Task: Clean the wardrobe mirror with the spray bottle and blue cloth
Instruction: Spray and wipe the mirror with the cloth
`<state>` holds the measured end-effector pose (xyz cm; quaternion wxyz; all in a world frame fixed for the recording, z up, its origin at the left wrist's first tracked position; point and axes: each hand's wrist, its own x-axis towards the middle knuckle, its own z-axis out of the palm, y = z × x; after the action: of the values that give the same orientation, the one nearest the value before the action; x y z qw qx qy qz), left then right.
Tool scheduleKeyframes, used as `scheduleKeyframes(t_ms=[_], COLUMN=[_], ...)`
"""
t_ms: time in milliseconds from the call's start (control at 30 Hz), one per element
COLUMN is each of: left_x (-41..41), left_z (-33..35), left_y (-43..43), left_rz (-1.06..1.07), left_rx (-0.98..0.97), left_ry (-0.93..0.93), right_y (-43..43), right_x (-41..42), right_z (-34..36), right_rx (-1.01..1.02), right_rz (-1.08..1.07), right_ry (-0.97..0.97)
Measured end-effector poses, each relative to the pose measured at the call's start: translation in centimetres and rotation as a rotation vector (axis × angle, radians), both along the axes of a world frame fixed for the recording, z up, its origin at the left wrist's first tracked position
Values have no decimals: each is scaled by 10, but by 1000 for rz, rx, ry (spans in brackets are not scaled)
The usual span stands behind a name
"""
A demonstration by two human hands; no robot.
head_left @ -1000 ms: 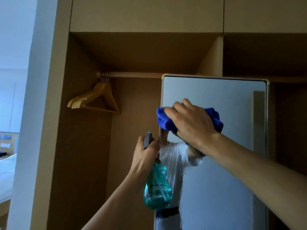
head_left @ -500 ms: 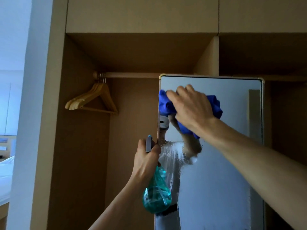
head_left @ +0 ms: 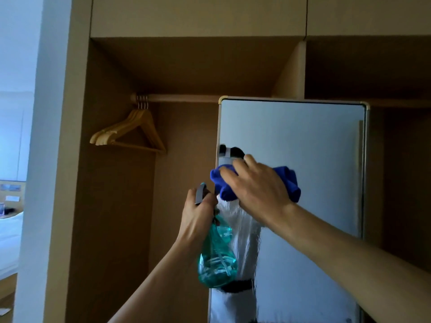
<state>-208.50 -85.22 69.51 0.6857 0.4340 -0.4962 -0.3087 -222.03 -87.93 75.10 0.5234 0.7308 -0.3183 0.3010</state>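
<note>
Down comes the blue cloth (head_left: 288, 180), from near the mirror's (head_left: 314, 136) top edge to mid-glass by the left frame. The right hand (head_left: 258, 186) lies over it, fingers stretched out, pressing it flat to wipe the wet streaks (head_left: 245, 222) just below; the thumb is hidden, possibly tucked under. The left hand (head_left: 198, 217) wraps the spray bottle's (head_left: 217, 259) neck, parked beside the frame, ready for another squirt.

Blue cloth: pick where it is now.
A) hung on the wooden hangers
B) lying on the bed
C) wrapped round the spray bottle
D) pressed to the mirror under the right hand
D: the right hand presses the blue cloth against the wardrobe mirror, while the left hand grips the spray bottle.
</note>
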Motion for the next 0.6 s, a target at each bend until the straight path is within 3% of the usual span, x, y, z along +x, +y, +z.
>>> scheduleKeyframes(t_ms=[233, 600], left_x=[-15, -37], left_z=[-2, 8], left_y=[7, 14], left_rz=[73, 190], left_rx=[-2, 31], left_ry=[-53, -189], right_y=[0, -5], right_x=[-9, -52], right_z=[-9, 97], right_rx=[57, 12], right_rz=[-2, -36], right_ry=[54, -134])
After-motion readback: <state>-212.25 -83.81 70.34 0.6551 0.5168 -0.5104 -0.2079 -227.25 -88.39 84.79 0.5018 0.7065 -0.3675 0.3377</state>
